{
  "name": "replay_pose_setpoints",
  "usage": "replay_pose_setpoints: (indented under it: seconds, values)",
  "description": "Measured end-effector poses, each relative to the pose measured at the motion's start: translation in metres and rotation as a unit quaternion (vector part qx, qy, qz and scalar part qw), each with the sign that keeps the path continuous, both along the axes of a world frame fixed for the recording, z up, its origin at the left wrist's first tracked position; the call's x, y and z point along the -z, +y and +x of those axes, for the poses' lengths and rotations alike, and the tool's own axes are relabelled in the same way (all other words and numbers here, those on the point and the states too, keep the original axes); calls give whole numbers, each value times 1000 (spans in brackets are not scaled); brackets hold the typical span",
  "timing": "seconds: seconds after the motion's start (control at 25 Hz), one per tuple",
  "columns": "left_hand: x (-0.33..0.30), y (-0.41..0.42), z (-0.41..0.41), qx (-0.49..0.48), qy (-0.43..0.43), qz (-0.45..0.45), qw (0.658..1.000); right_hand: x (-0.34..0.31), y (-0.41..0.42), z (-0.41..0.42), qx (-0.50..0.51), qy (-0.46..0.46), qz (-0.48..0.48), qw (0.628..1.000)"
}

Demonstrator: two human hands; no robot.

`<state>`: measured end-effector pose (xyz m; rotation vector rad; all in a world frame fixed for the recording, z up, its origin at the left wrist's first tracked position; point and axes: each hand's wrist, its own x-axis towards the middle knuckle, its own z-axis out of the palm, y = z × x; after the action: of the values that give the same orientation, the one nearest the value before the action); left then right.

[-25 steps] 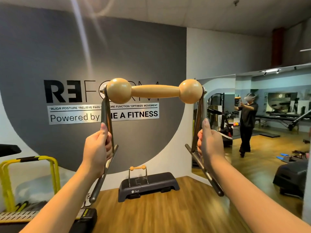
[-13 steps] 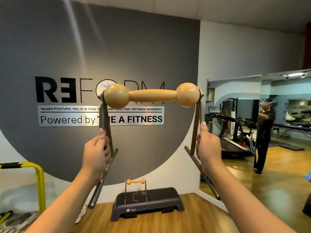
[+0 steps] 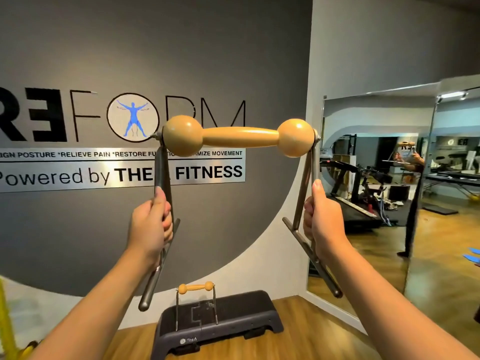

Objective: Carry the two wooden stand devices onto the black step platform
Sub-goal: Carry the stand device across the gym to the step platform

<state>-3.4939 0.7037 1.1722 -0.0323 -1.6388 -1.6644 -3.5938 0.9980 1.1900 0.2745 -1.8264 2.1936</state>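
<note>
I hold a wooden stand device (image 3: 240, 137) up in front of me: a light wooden roller with two ball ends on a grey metal frame. My left hand (image 3: 150, 227) grips its left upright and my right hand (image 3: 320, 222) grips its right upright. Below it, on the floor against the wall, lies the black step platform (image 3: 233, 311). A second wooden stand device (image 3: 196, 287) stands upright on the platform's left half.
A grey wall with large lettering (image 3: 124, 152) rises behind the platform. A wall mirror (image 3: 376, 178) on the right reflects gym machines and a person. A yellow frame (image 3: 6, 323) shows at the lower left edge. The floor is wood (image 3: 298, 341).
The view has shifted right and closer to the wall; the platform now looks larger and nearer. Both hands keep the same grip on the stand.
</note>
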Motion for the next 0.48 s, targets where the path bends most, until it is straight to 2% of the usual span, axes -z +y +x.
replay_pose_setpoints:
  seconds: [0.36,0.48]
  values:
    - [24,-50,-213,46,2,25,999,26,-53,-224,21,-5,2,1000]
    - [35,-56,-281,34,5,22,999,35,-62,-299,14,-6,11,1000]
